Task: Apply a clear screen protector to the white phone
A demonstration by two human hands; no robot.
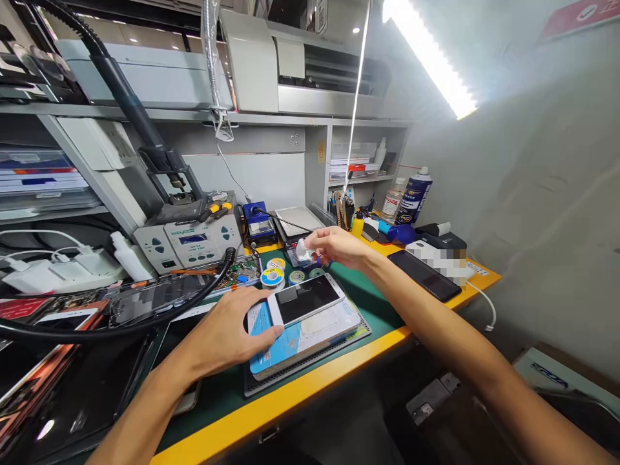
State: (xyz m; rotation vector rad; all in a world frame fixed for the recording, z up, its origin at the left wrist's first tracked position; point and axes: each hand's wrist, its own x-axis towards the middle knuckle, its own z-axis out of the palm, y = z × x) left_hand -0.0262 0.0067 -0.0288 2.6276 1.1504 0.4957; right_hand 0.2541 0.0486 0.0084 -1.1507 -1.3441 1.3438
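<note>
A white smartphone (310,299) with a dark screen lies face up on a blue-and-white book (290,361). My left hand (232,323) holds the phone's left end, thumb near the lower corner and fingers along the upper edge. Farther back, my right hand (334,245) pinches a crumpled white tissue (304,250) between thumb and fingers. The tissue is just above a small clear container, partly hidden by the hand. Several solder spools (272,278) stand between the phone and the rework station.
A grey rework station (194,242) stands at the back left, with a black hose (213,290) curving across the bench. Phones and boards crowd the left. On the right lie a dark phone (426,276) and a white cable (487,303); a spray can (414,197) stands behind.
</note>
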